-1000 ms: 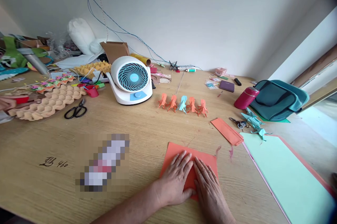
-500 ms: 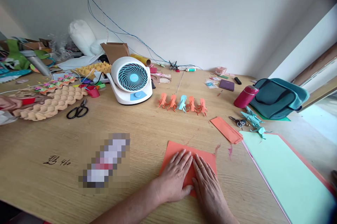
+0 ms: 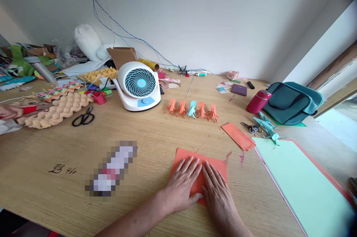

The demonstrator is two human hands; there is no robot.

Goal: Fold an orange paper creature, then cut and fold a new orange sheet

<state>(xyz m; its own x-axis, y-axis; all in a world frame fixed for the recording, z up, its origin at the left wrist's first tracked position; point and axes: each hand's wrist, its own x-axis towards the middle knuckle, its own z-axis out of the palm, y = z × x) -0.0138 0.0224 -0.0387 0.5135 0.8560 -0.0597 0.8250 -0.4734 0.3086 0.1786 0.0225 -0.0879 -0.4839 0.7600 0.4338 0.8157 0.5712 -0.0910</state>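
An orange sheet of paper (image 3: 184, 154) lies on the wooden table, partly covered by both hands. My left hand (image 3: 184, 183) rests flat on its left half, fingers stretched out and thumb pointing right. Flat on the right half is my right hand (image 3: 219, 192), with its fingers extended and its thumb close to the left thumb. Beyond the paper stands a row of several folded paper figures, orange ones (image 3: 202, 110) with a light blue one (image 3: 192, 109) in the middle. Orange paper strips (image 3: 238, 136) lie to the right.
A white fan (image 3: 139, 86) stands behind, with black scissors (image 3: 83, 117) and an egg tray (image 3: 60, 110) to its left. Another person's hand (image 3: 11, 111) is at the far left. Rightward are pale green sheets (image 3: 301, 181), keys (image 3: 252, 128), a pink bottle (image 3: 259, 101) and a teal bag (image 3: 290, 103).
The view has shifted slightly. Both my hands stay flat on the orange paper, in nearly the same place.
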